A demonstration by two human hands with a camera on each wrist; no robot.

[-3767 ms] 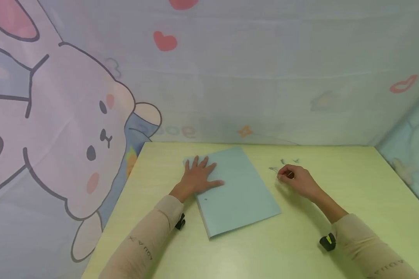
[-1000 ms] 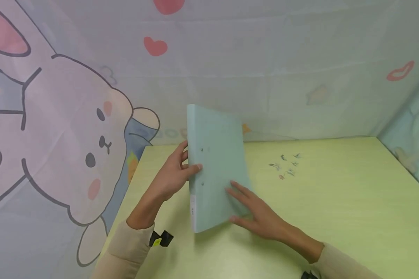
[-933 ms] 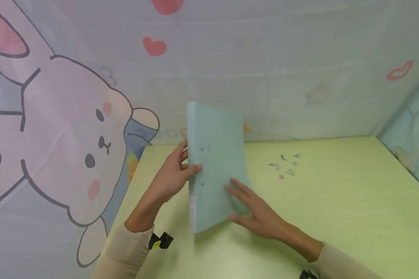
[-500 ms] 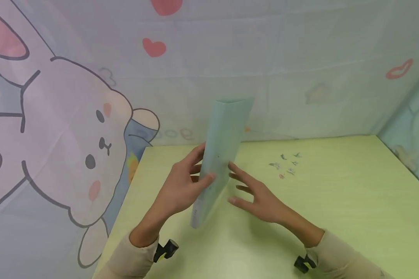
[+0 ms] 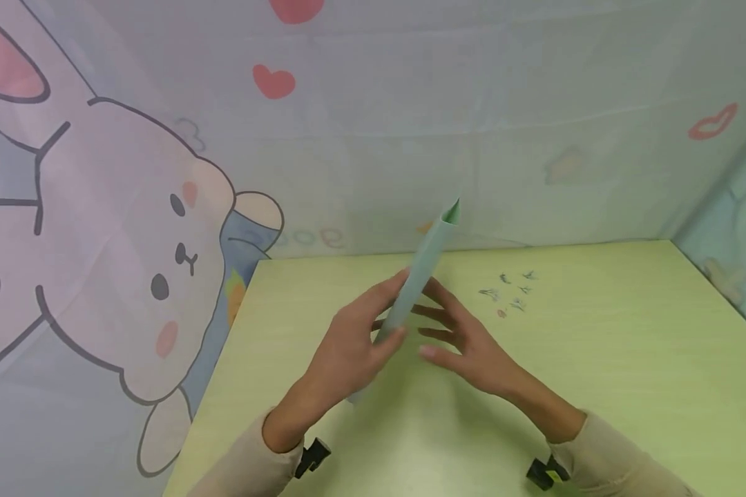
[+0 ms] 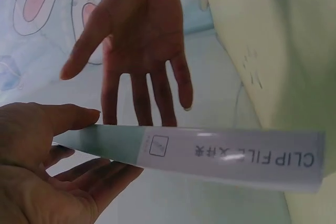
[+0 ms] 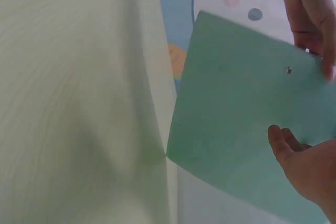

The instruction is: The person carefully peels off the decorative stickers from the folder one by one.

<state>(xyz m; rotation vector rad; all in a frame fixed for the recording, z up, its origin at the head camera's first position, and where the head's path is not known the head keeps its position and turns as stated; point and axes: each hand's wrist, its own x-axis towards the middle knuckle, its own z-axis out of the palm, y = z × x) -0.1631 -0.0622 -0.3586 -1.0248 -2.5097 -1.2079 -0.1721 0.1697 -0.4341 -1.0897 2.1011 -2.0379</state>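
A pale blue-green clip file [image 5: 423, 266] is held up off the table, seen nearly edge-on and tilted to the right in the head view. My left hand [image 5: 345, 345] grips it round the spine, thumb on the near side and fingers behind. The spine label [image 6: 226, 153], printed "CLIP FILE", faces the left wrist camera. Fingers spread and nothing held, my right hand [image 5: 472, 352] is beside the file's right face, fingertips right at it. From the right wrist, the wide cover [image 7: 231, 87] shows a metal rivet [image 7: 289, 70] near the left hand.
Several small, thin pieces [image 5: 517, 304] lie on the yellow-green table [image 5: 628, 359] to the right of the hands, one of them reddish [image 5: 501, 313]. Behind the table hangs a printed cloth [image 5: 398, 172] with hearts and a rabbit.
The file, flat under my left hand at first, has been lifted by the spine, then turned edge-on and tilted right. My right hand has left the small pieces and come to the file.
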